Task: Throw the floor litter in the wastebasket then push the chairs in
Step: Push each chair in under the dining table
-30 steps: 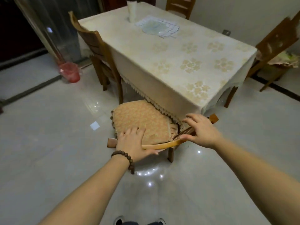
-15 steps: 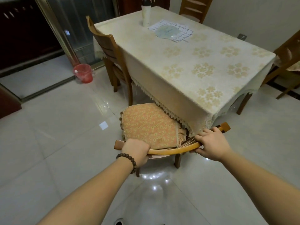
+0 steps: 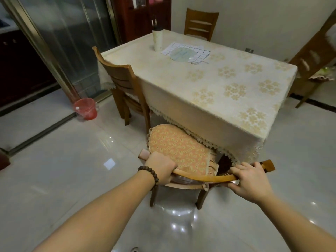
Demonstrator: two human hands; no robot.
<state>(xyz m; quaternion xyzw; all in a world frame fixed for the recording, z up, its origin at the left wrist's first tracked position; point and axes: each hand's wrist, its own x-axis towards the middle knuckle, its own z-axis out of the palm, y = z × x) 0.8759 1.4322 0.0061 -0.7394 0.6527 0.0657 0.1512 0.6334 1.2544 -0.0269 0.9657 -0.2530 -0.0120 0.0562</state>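
A wooden chair (image 3: pixel 203 177) with an orange patterned cushion (image 3: pixel 179 149) stands at the near side of the dining table (image 3: pixel 218 91), its seat partly under the lace-edged cloth. My left hand (image 3: pixel 160 168) grips the left end of its curved top rail. On the right end of the same rail my right hand (image 3: pixel 251 179) is closed. A red wastebasket (image 3: pixel 85 109) with something white inside sits on the floor by the sliding glass door, far left.
A second chair (image 3: pixel 125 88) is tucked in at the table's left side, a third (image 3: pixel 200 24) at the far end, a fourth (image 3: pixel 312 59) stands off to the right. A white bottle (image 3: pixel 157 40) and checked cloth (image 3: pixel 187 53) lie on the table. Glossy tiled floor surrounds it.
Both hands went from resting on the top rail to closing round it. The view has lifted and pulled back, showing more of the room.
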